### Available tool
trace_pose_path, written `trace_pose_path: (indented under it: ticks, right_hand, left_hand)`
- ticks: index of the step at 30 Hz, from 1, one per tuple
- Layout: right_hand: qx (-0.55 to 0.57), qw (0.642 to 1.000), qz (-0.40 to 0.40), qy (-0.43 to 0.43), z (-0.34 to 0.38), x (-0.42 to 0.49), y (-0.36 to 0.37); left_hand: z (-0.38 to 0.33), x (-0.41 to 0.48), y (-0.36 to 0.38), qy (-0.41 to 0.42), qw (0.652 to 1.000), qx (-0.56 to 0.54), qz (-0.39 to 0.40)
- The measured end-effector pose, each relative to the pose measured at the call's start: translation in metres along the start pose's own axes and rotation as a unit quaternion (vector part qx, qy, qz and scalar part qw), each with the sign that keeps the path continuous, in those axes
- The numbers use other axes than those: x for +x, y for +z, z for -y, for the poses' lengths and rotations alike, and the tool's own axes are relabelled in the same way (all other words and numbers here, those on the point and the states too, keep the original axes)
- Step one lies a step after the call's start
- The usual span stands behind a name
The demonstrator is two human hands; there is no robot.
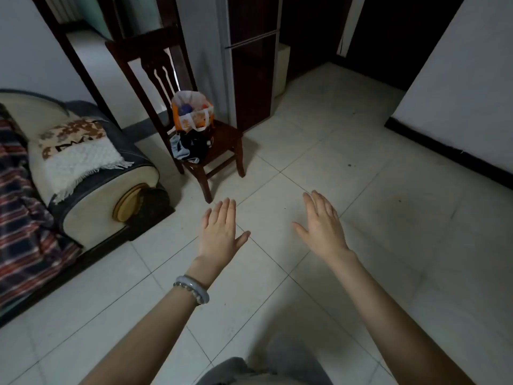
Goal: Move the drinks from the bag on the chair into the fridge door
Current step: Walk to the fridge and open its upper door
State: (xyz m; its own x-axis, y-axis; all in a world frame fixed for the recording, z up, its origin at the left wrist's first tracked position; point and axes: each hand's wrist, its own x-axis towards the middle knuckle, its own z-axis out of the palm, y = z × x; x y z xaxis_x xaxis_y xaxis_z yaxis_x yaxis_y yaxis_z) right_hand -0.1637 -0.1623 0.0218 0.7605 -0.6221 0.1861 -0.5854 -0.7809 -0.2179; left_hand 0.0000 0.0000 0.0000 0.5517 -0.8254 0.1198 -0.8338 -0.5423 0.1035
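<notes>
Both hands, left hand [219,232] and right hand [322,226], fingers spread and empty, well short of the bag [192,113] on the chair [222,140] beside the closed fridge [249,65]; floppy bag could tip, spilling drinks.

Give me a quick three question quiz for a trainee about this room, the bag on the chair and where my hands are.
1. True or false: the bag stands on the seat of the wooden chair.
2. Which hand wears bracelets at the wrist? A) left hand B) right hand C) both
3. Fill in: both hands are open and hold ____.

Key
1. True; dark clothing lies in front of it on the seat.
2. A.
3. Nothing; they hang over the tiled floor, short of the chair, and the fridge behind it is shut.
</notes>
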Motion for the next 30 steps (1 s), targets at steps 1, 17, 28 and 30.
trace_pose_path:
  ticks: [1,17,28,30]
  right_hand:
    - [0.003,1.0,-0.006,0.0,-0.002,0.006,0.002]
    - [0.002,0.999,-0.034,-0.033,-0.065,0.201,0.022]
    - [0.001,0.997,-0.031,-0.067,-0.137,0.396,0.023]
    - [0.005,0.997,-0.025,-0.073,-0.144,0.425,0.028]
  left_hand:
    - [0.002,0.005,0.001,0.0,1.0,-0.003,-0.006]
    - [0.013,0.205,0.031,-0.016,1.0,-0.009,-0.025]
    - [-0.001,0.404,0.035,-0.047,0.996,-0.027,-0.065]
    - [0.005,0.432,0.041,-0.056,0.996,-0.027,-0.056]
